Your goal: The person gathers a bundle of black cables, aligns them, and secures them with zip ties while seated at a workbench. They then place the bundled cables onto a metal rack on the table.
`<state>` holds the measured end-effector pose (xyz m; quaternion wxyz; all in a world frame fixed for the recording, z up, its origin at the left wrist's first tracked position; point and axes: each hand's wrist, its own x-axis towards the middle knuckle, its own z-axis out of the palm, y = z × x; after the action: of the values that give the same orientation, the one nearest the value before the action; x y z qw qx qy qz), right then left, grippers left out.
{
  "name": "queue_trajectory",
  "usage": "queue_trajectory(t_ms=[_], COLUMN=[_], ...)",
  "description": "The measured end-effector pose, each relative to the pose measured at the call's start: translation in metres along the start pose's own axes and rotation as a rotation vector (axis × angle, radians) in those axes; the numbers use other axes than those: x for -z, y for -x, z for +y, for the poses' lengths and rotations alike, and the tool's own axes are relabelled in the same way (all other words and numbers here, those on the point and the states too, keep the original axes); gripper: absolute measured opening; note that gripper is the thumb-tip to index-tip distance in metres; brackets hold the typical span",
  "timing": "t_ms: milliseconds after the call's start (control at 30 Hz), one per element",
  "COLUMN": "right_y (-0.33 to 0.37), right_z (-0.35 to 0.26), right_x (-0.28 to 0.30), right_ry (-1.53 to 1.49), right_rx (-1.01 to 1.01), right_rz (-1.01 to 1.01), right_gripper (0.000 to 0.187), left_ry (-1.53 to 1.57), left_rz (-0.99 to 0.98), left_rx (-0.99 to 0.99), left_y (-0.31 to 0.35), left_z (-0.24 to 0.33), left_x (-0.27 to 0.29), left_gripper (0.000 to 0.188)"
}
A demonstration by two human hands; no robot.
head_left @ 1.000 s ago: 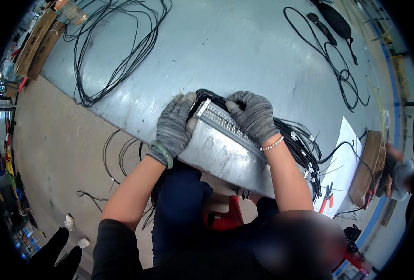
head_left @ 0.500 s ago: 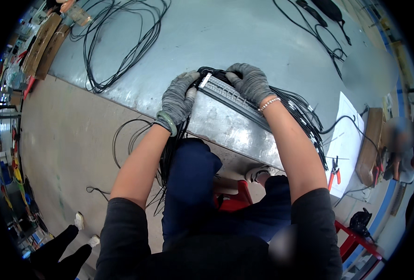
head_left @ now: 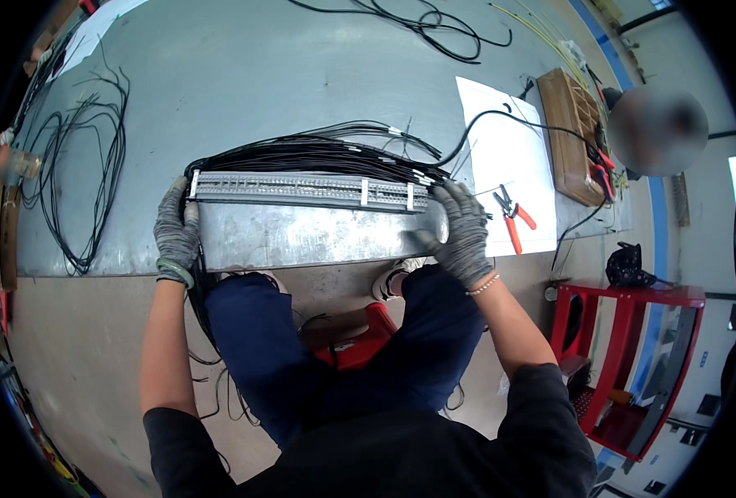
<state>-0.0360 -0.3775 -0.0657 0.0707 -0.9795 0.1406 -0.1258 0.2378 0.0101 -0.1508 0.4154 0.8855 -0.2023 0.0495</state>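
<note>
On the metal table edge lies a long grey terminal block strip with white end pieces, roughly parallel to the edge. A thick bundle of black cables runs along its far side, bends round its left end and hangs over the edge. My left hand, in a grey glove, is closed around the bundle at that left end. At the strip's right end is my right hand, also gloved, its fingers spread near the cable ends and its thumb apart, blurred by motion.
Right of the strip, red-handled wire strippers lie on a white paper sheet. Behind stands a wooden box with tools. Coiled black cables lie on the table's left. A red cart stands at the right.
The view has turned, and the strip now lies nearly level across it. My right hand has moved from the strip's left part to its right end; my left hand stays at the left end.
</note>
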Motion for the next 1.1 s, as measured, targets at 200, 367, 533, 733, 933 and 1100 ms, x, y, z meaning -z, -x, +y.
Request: queue_trajectory(t_ms=[200, 367, 533, 733, 933, 1100], right_y=[0.005, -0.047, -0.063, -0.017, 0.057, 0.131], right_z=[0.044, 0.056, 0.061, 0.050, 0.055, 0.082], right_x=[-0.005, -0.003, -0.010, 0.002, 0.035, 0.031], right_ry=[0.135, 0.078, 0.183, 0.051, -0.023, -0.058], right_rx=[-0.158, -0.202, -0.098, -0.109, -0.179, -0.379], right_rz=[-0.039, -0.415, -0.319, -0.007, 0.300, 0.368], right_gripper=[0.073, 0.044, 0.033, 0.044, 0.040, 0.037], left_ry=[0.015, -0.038, -0.110, -0.042, -0.155, -0.242], left_rz=[0.005, -0.005, 0.011, 0.018, -0.049, -0.162], left_rx=[0.070, 0.082, 0.056, 0.076, 0.064, -0.003], left_y=[0.000, -0.003, -0.001, 0.000, 0.000, 0.006], left_z=[0.001, 0.005, 0.007, 0.004, 0.026, 0.028], left_x=[-0.001, -0.002, -0.003, -0.005, 0.005, 0.014], left_gripper=[0.043, 0.045, 0.045, 0.045, 0.047, 0.055])
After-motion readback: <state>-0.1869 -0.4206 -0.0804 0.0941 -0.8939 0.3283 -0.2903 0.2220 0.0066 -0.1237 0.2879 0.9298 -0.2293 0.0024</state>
